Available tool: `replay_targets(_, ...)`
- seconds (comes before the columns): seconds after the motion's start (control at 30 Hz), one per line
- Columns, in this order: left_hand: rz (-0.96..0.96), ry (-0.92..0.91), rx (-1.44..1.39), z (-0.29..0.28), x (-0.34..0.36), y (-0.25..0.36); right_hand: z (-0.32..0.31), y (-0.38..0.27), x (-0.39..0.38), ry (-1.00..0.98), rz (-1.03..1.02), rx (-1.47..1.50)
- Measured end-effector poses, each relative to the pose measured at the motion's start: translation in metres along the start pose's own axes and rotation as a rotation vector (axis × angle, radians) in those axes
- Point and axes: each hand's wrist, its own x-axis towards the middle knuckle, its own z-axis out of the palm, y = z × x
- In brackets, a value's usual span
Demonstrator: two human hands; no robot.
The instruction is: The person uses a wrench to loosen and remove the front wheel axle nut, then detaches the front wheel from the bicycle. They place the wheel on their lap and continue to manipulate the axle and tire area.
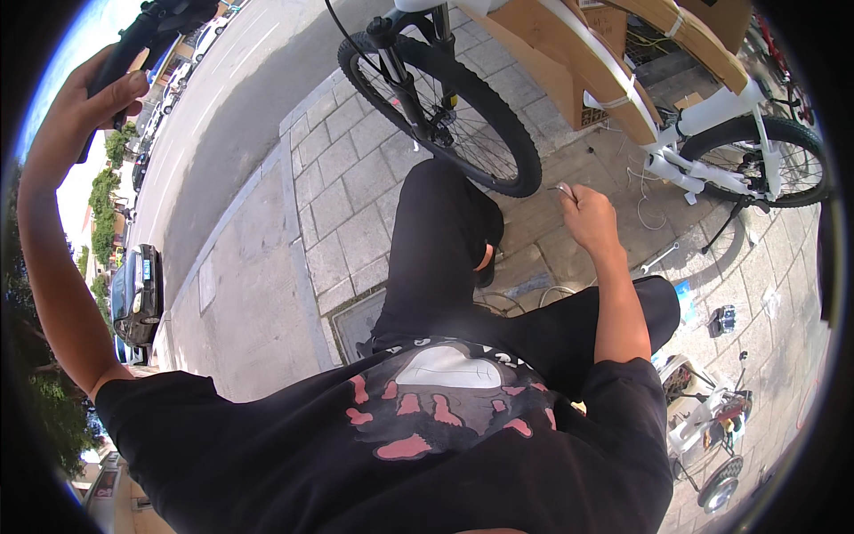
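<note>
My left hand [102, 105] is raised at the upper left, its fingers wrapped round a black handlebar [133, 40] that runs up out of the picture. My right hand [589, 216] is closed in a fist over the paving. A short metal tip [559, 189] of a small tool sticks out of it; the rest is hidden in the fingers. Between my hands stands the front wheel [485, 133] of a bicycle, with a knobby black tyre and a black suspension fork [402, 80]. My right hand is close to the tyre's lower edge, apart from it.
A white bicycle frame [685, 169] padded with cardboard [534, 53] stands at the upper right. A wrench [660, 258] lies on the paving beside loose bike parts [712, 409] and a pedal-like block [722, 320]. A black car [136, 294] is parked along the road at left.
</note>
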Motion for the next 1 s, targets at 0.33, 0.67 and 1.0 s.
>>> replay_targets(0.33, -0.043, 0.430, 0.191, 0.029, -0.017, 0.068, -0.014, 0.002, 0.015, 0.257, 0.064, 0.102)
replay_targets(0.67, 0.644, 0.502, -0.441, 0.040, -0.007, -0.012, -0.011, -0.036, 0.038, 0.308, 0.000, 0.477)
replay_targets(1.0, 0.833, 0.472, -0.510, 0.065, 0.042, 0.048, -0.006, -0.055, 0.024, 0.282, 0.043, 0.449)
